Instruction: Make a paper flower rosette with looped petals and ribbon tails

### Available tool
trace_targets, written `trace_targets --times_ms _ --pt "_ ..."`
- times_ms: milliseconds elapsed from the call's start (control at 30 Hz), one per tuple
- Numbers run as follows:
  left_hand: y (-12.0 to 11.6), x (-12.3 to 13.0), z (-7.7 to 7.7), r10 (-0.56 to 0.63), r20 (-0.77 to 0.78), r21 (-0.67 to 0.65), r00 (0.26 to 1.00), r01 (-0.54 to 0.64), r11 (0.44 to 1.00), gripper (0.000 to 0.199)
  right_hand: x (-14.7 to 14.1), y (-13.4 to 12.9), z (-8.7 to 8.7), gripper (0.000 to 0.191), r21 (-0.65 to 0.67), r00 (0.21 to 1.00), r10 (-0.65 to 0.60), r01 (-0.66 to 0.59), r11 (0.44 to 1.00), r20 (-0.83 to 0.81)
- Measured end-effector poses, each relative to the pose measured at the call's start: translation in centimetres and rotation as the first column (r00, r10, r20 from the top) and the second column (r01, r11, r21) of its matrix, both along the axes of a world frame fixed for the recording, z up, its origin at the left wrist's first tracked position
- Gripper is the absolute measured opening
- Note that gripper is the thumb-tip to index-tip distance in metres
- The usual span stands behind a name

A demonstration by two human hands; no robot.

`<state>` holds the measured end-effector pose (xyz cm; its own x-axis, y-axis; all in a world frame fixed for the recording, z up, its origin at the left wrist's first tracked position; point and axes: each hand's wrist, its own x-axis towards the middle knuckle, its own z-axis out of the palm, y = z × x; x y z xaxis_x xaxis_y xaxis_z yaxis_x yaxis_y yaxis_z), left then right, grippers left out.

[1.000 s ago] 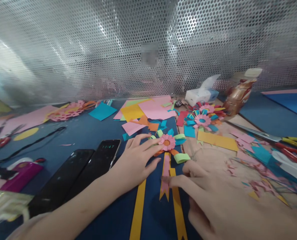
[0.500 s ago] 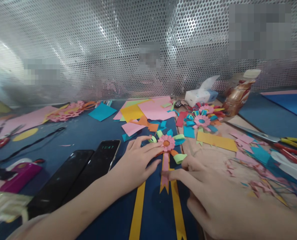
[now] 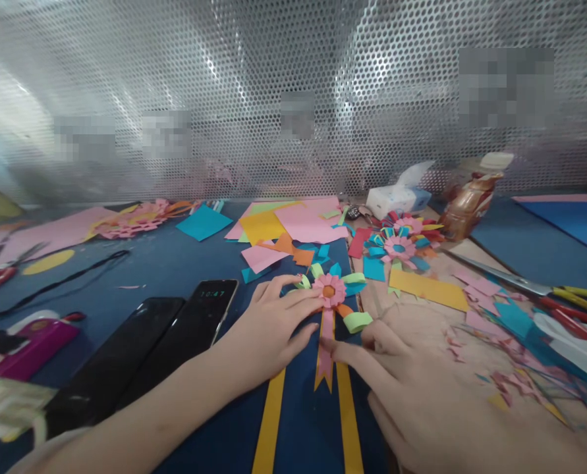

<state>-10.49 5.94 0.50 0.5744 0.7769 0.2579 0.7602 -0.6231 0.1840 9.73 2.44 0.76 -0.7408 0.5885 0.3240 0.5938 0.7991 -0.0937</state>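
Note:
A paper rosette flower (image 3: pixel 329 290) with pink petals and an orange centre lies on the blue surface, ringed by green, blue and orange paper loops. My left hand (image 3: pixel 273 322) is open, its stretched fingers resting on the flower's left side. Below the flower hangs a pink paper tail strip (image 3: pixel 325 359) with a yellow edge and notched end. The index fingertip of my right hand (image 3: pixel 406 382) presses on this strip; its other fingers bend loosely beside a green paper loop (image 3: pixel 357 322). Two yellow paper strips (image 3: pixel 268 421) run towards me beneath the hands.
Pink and yellow paper sheets (image 3: pixel 303 220) lie behind the flower. Finished-looking paper flowers (image 3: pixel 399 248), a tissue box (image 3: pixel 396 199) and a bottle (image 3: pixel 471 201) stand back right. Scissors (image 3: pixel 525 283) and scraps lie right. Two phones (image 3: pixel 125 355) and a magenta tool (image 3: pixel 36 345) sit left.
The view has shifted slightly, and the flower with its strip appears a little lower. Both hands keep their contact with it, almost unmoved.

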Motion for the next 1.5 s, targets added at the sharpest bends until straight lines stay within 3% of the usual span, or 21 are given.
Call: trace_targets --times_ms 100,333,533,633,733,833,1100,1500 --pt "0.0 0.0 0.0 -0.007 0.010 -0.010 1.000 0.007 1.000 0.032 0.1 0.2 0.0 0.041 -0.029 1.000 0.000 0.000 1.000 0.011" --pt "-0.2 0.0 0.2 -0.005 0.017 -0.050 1.000 0.006 0.999 0.034 0.8 0.8 -0.5 0.030 -0.031 0.999 0.025 -0.024 0.999 0.030" --pt "-0.1 0.0 0.0 -0.024 0.020 -0.015 1.000 0.024 1.000 0.035 0.8 0.7 -1.1 0.032 -0.099 0.995 -0.042 0.033 0.995 -0.089" --pt "-0.2 0.1 0.1 -0.003 0.010 -0.013 1.000 0.003 1.000 0.035 0.7 0.8 -0.9 0.037 -0.028 0.997 -0.009 0.007 1.000 -0.073" --pt "-0.4 0.1 0.2 0.009 0.003 -0.014 1.000 -0.009 1.000 0.035 0.6 1.0 -1.0 0.048 0.130 0.998 0.058 -0.062 0.990 0.030" --pt "-0.3 0.0 0.0 0.002 0.004 -0.004 1.000 -0.002 1.000 0.036 0.6 1.3 -1.5 0.043 0.247 0.993 0.079 -0.097 0.964 0.083" --pt "0.1 -0.2 -0.5 -0.010 0.011 -0.005 1.000 0.010 1.000 0.035 0.3 1.1 -1.6 0.034 0.229 0.997 0.077 -0.074 0.971 -0.003" --pt "-0.1 -0.1 -0.4 -0.003 0.009 0.005 1.000 0.003 1.000 0.035 0.2 0.8 -1.3 0.032 0.294 0.996 0.084 -0.092 0.951 0.039"
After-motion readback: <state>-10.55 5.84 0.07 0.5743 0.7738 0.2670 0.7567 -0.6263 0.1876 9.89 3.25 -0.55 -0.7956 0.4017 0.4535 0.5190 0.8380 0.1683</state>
